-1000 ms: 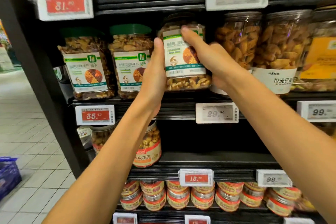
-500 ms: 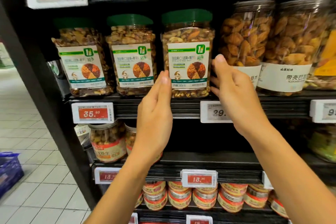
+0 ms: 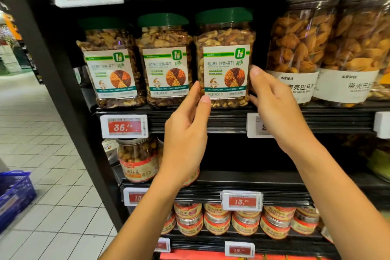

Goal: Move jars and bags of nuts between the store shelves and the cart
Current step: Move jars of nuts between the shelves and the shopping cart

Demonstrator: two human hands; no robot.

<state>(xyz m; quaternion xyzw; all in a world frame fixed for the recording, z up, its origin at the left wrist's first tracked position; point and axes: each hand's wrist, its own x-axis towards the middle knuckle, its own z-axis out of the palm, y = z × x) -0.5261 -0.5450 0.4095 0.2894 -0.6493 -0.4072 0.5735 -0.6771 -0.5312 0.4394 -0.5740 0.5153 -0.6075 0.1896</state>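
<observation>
Nearest, both forearms reach up from bottom of frame toward mid shelf (image 3: pixel 232 110). L hand (image 3: pixel 186 133) has fingers straight and together, tips right at lower-left corner of the rightmost green-lid mixed-nut jar (image 3: pixel 224 59); cannot tell touching vs. just off. R hand (image 3: pixel 274 107) has fingers spread loose beside jar's right edge, thumb tip by the label edge, nothing pinched. Neither hand wraps the jar.

Jar stands upright on shelf, label forward, third in a row w/ two matching jars (image 3: pixel 166 61) to its left, close alongside. Almond jars (image 3: pixel 295 48) just to its right. Blue cart (image 3: pixel 14 194) low at far left, on tiled floor, well apart from shelf.

Risks, judged: jar sits near shelf front edge, so a brush from either hand could tip it forward. Tight gap to neighbour jar means a sideways nudge could knock the row. Smooth plastic walls, prob. slippy if regripped w/ flat fingers only.
</observation>
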